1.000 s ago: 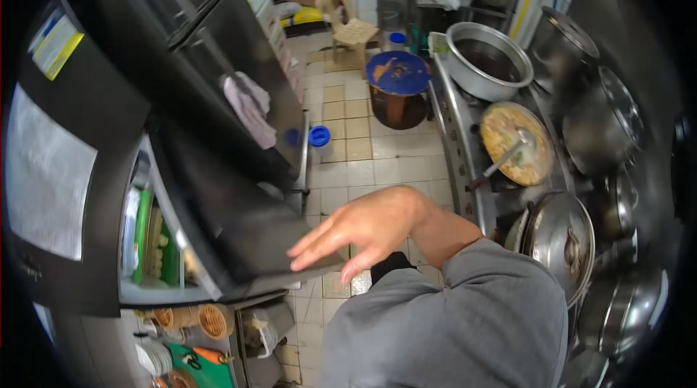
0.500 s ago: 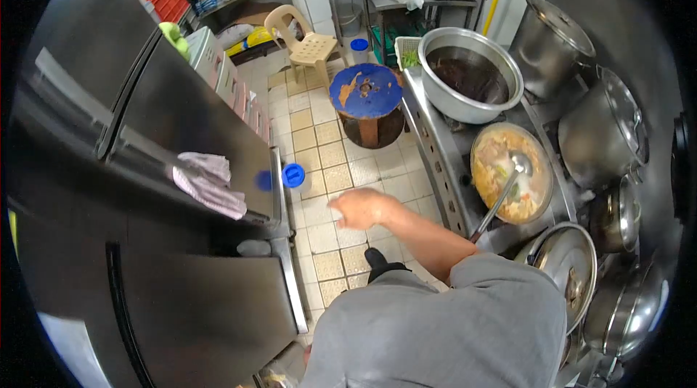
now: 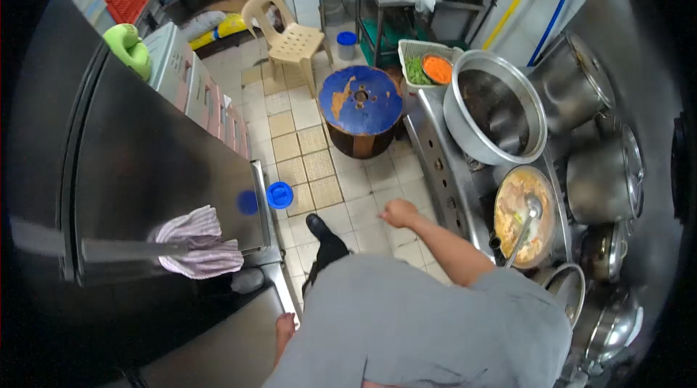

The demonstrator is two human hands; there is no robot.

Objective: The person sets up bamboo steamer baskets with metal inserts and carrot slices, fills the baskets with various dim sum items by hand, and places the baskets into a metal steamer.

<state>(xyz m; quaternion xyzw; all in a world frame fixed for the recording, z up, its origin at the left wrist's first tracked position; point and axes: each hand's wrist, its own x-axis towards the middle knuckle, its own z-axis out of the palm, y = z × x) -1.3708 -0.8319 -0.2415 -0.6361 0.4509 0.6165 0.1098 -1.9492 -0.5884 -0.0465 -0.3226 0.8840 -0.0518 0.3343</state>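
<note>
My right hand (image 3: 398,214) is in the air above the tiled floor, left of the stove. Its fingers are curled in and nothing shows in them. Low in the view, my left hand (image 3: 285,326) is beside the steel edge of the low unit (image 3: 225,348); its fingers are too small and partly hidden to read. On the stove (image 3: 444,183) to the right, a pan of stew (image 3: 514,203) holds a ladle (image 3: 534,205). Behind it stands a large metal pot (image 3: 536,143) with dark contents.
A blue-topped round drum (image 3: 361,101) and a beige chair (image 3: 294,43) stand ahead. A blue-lidded container (image 3: 279,195) is on the floor. The dark fridge (image 3: 145,163) has a striped cloth (image 3: 200,243) on its handle. Lidded pots (image 3: 602,177) line the right side.
The view has turned and moved forward past the open fridge drawer seen earlier. My right hand has gone from spread fingers to curled ones. My left hand has come into view.
</note>
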